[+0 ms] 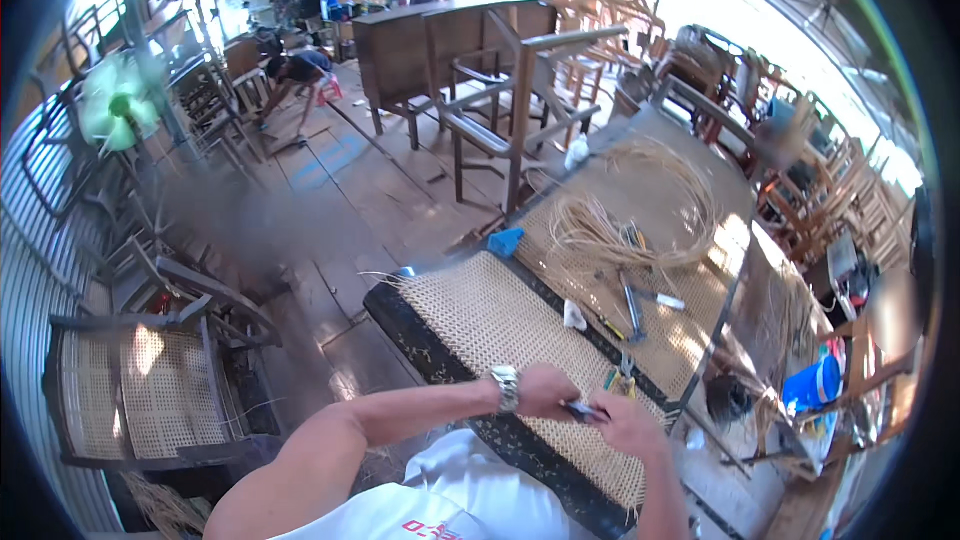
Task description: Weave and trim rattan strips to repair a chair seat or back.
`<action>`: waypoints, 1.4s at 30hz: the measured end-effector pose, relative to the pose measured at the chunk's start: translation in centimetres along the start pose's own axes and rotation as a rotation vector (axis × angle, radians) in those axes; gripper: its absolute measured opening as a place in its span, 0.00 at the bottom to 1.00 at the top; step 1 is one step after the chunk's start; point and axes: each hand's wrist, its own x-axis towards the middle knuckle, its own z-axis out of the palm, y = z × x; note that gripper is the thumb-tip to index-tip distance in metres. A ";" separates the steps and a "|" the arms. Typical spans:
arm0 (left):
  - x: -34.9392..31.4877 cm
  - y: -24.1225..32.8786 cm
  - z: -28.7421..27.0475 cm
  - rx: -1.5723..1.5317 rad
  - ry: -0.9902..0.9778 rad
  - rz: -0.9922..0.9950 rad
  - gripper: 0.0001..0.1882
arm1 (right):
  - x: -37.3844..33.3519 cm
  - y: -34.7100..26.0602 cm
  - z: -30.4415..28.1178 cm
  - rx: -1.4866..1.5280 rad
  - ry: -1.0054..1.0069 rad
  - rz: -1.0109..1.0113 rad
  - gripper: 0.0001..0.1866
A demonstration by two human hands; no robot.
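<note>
My left hand (545, 392), with a metal watch at the wrist, is closed around one end of a small dark object (581, 409). My right hand (630, 425) closes on its other end, so the two fists almost meet. What kind of object it is, I cannot make out. Both hands are above a woven cane panel (480, 305) set in a dark frame. Just beyond them lie pliers (626, 368) with yellowish handles. Farther off, a hammer (632, 312) rests beside a white crumpled piece (573, 316).
A large coil of cane strands (590, 230) lies on a second cane panel behind. A blue piece (506, 242) sits at the frame's far corner. Wooden benches (390, 60) stand beyond, where a person (300, 67) bends low. To the right is a blue bucket (812, 383).
</note>
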 end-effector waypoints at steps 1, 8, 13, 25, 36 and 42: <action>0.6 1.4 0.2 -0.002 -0.054 0.007 0.16 | -1.7 -0.1 0.4 -0.007 0.032 0.058 0.07; 3.6 4.8 3.7 -0.050 0.026 -0.230 0.10 | -18.4 14.0 7.0 0.363 0.654 0.457 0.07; 8.4 4.6 9.1 -0.282 -0.317 0.043 0.19 | -29.8 9.0 9.3 0.202 0.632 0.950 0.30; 8.0 27.3 10.9 -0.801 -0.976 0.245 0.10 | -33.4 -1.7 15.8 1.228 1.248 0.912 0.14; 5.6 24.2 19.2 -0.633 -0.934 0.101 0.09 | -29.5 -2.5 20.4 1.158 1.728 1.034 0.12; 5.5 21.3 19.0 -0.695 -0.886 0.085 0.11 | -26.2 -1.7 20.4 1.195 1.712 1.082 0.14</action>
